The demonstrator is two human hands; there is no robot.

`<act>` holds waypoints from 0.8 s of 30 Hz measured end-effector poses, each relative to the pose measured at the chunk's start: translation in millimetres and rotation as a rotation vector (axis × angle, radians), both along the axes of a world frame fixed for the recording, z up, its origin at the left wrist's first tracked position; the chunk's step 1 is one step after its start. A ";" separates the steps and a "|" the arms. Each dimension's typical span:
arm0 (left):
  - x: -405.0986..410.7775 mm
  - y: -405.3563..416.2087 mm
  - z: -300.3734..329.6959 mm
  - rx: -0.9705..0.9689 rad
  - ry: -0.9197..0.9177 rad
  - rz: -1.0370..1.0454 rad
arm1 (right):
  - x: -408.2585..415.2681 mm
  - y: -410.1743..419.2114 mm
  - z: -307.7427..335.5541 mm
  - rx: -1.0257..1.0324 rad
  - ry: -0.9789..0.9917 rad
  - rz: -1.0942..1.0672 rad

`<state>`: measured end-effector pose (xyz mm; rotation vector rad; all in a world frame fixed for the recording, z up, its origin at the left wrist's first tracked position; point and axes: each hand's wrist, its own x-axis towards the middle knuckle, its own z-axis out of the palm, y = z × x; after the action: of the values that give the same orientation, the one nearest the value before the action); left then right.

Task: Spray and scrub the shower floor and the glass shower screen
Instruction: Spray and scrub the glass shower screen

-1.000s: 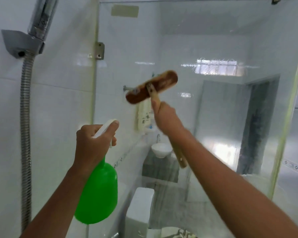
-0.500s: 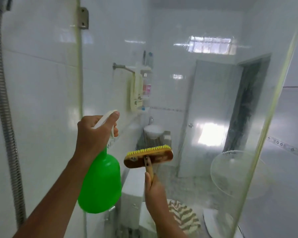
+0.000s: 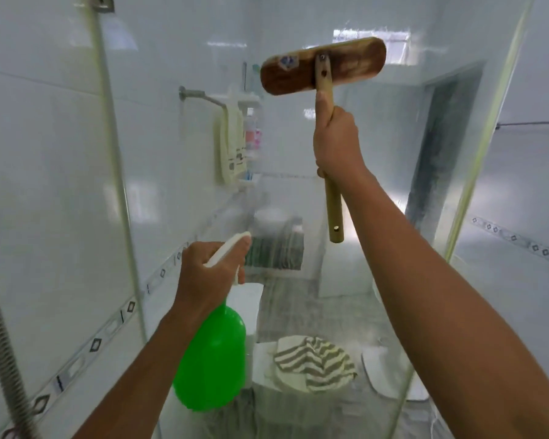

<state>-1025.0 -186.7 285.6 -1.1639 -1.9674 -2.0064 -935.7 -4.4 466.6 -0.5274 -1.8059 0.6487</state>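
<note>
Brush [image 3: 323,66] up at one o'clock against the glass screen [image 3: 377,280], right hand [image 3: 336,144] wrapped round its stiff wooden handle, well placed mid-shaft. Left hand [image 3: 208,277] grips the light green sprayer [image 3: 211,359] at seven o'clock, finger on trigger.

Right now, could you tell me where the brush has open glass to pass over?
Open glass lies between the right arm and the screen's right edge, and between the spray bottle and that arm. Higher up, the brush in the right hand covers it; lower left, the left hand and bottle crowd it.
</note>
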 end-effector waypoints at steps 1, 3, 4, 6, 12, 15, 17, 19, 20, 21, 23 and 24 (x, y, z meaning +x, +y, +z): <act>3.4 3.5 -6.2 -0.002 -0.024 -0.002 | 3.1 3.8 5.4 0.006 0.004 -0.009; 9.8 9.0 -17.4 0.006 -0.031 -0.004 | 6.6 11.1 11.4 0.021 -0.002 -0.021; 11.8 11.4 -22.9 0.014 -0.010 -0.011 | 7.7 13.6 12.2 0.024 -0.006 -0.024; 12.1 15.6 -32.4 0.014 0.038 -0.014 | 7.4 15.3 10.6 0.023 0.004 -0.020; 13.3 27.9 -60.9 0.047 -0.013 -0.025 | 4.0 8.1 -63.6 -0.011 0.038 0.026; 11.8 24.5 -80.2 0.040 0.003 0.044 | 5.4 4.3 -176.0 -0.078 -0.028 0.083; 12.8 22.6 -89.5 0.026 0.018 0.067 | 10.7 -5.8 -264.5 -0.175 -0.086 0.123; 16.0 22.4 -96.0 -0.005 0.044 0.064 | 18.1 -17.6 -345.8 -0.254 -0.189 0.088; 17.4 22.7 -98.4 -0.022 0.059 0.060 | 22.9 -22.4 -377.8 -0.281 -0.248 0.058; 18.1 22.8 -102.3 -0.038 0.069 0.063 | 28.0 -27.3 -404.9 -0.309 -0.292 0.047; 19.1 20.0 -109.4 -0.048 0.068 0.069 | 35.8 -35.7 -433.1 -0.364 -0.302 0.040; 19.1 17.9 -113.1 -0.043 0.052 0.065 | 36.5 -35.4 -436.3 -0.377 -0.289 0.029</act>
<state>-1005.9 -168.8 172.5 -1.1330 -2.0063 -1.8921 -899.2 -39.8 30.3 -0.8854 -1.9701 0.9825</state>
